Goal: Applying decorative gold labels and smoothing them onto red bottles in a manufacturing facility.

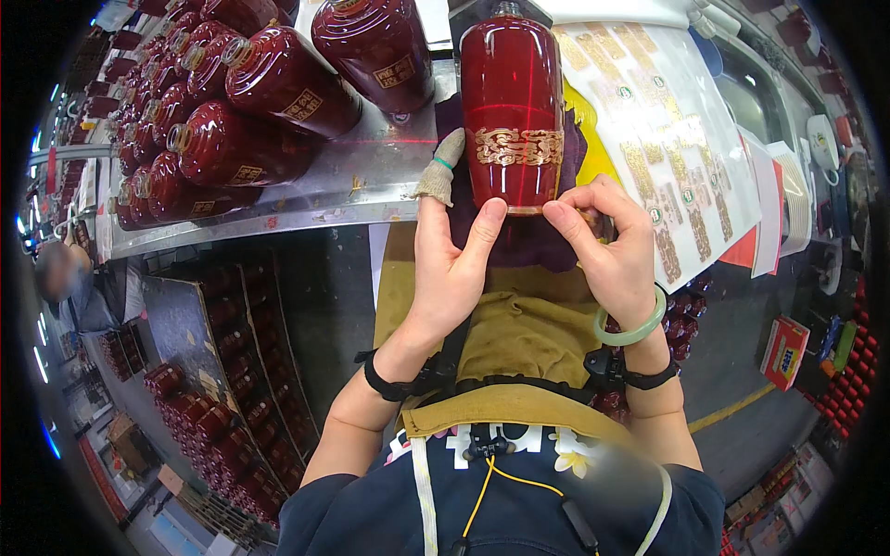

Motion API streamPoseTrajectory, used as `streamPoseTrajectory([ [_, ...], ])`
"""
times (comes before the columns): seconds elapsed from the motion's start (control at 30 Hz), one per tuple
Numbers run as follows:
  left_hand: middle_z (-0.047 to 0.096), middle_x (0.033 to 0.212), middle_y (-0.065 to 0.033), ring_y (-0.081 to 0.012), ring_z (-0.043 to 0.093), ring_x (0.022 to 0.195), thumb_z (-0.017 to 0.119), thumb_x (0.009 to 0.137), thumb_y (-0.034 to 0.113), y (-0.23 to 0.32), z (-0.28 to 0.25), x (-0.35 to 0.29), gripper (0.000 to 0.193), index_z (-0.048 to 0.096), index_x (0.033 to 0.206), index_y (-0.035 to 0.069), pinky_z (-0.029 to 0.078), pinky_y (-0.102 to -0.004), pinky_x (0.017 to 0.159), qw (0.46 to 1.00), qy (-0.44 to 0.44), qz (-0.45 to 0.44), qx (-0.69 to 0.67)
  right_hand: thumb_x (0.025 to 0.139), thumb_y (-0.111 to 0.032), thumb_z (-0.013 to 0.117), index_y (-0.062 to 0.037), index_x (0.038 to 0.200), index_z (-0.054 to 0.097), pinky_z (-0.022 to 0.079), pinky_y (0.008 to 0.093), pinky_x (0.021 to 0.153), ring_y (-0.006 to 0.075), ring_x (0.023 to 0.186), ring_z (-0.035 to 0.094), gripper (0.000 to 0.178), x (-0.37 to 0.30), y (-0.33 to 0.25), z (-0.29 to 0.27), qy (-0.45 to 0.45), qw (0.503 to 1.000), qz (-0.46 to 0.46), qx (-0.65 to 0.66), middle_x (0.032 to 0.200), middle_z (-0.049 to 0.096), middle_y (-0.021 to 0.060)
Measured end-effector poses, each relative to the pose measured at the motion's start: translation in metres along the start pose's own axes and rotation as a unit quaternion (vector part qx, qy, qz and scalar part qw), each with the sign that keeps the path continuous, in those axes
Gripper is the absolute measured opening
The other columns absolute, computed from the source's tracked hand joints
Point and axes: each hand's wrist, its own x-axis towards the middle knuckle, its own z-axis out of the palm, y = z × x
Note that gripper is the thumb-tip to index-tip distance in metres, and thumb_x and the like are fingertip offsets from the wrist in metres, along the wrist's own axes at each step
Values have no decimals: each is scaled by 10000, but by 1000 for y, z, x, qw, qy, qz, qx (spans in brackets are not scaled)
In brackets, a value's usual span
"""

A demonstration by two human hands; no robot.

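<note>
A dark red glass bottle lies in front of me, its neck pointing away and its base toward me. An ornate gold decal runs across its lower part. My left hand is at the bottle's left lower side, thumb on the base edge; a cloth finger cover sits on a finger. My right hand grips the right corner of the base, thumb and bent index finger close together. Its other fingers are mostly hidden. Dark purple cloth lies under the bottle.
Many red bottles lie and stand crowded on the metal table to the left. Sheets of gold decals lie at right, beside a yellow cloth. Below left, a board stands by racks of red bottles.
</note>
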Motion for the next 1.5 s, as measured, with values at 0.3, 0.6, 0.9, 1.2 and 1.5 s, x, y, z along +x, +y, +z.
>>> streamPoseTrajectory([
  [0.3,406,1585,-204,-267,393,1468,639,1019,122,-1,1,-1,650,324,1557,-60,281,-391,1223,1000,4,-19,-23,883,-140,812,3,851,720,373,285,599,123,642,472,173,0,-1,1,1,1000,0,2,724,564,36],
  [0.6,427,1576,-191,-273,400,1463,615,1025,100,1,3,1,630,324,1560,-63,275,-389,1227,1000,12,-6,-22,871,-156,817,-6,825,712,399,293,610,137,646,504,189,2,-2,2,10,1000,-14,-16,713,571,45],
  [0.9,667,1307,-159,-312,685,1133,813,786,-83,-10,-5,-10,413,719,1186,-47,569,-381,958,934,93,276,206,870,-166,817,-6,813,709,404,296,615,143,644,507,202,2,-3,2,14,999,-21,-22,707,568,51],
  [1.2,732,1176,-206,-336,703,1073,792,755,-47,-7,-5,5,249,725,987,-110,623,-404,857,861,52,382,330,884,-151,792,-7,843,723,447,349,675,217,706,571,165,11,4,-24,-62,995,-17,-78,794,621,86],
  [1.5,728,1191,-209,-352,688,1097,784,778,4,-8,-5,6,238,740,1002,-64,621,-416,867,843,44,404,353,924,-151,748,5,856,716,495,358,773,247,825,650,172,16,9,-35,-125,992,-6,-33,869,681,114],
])
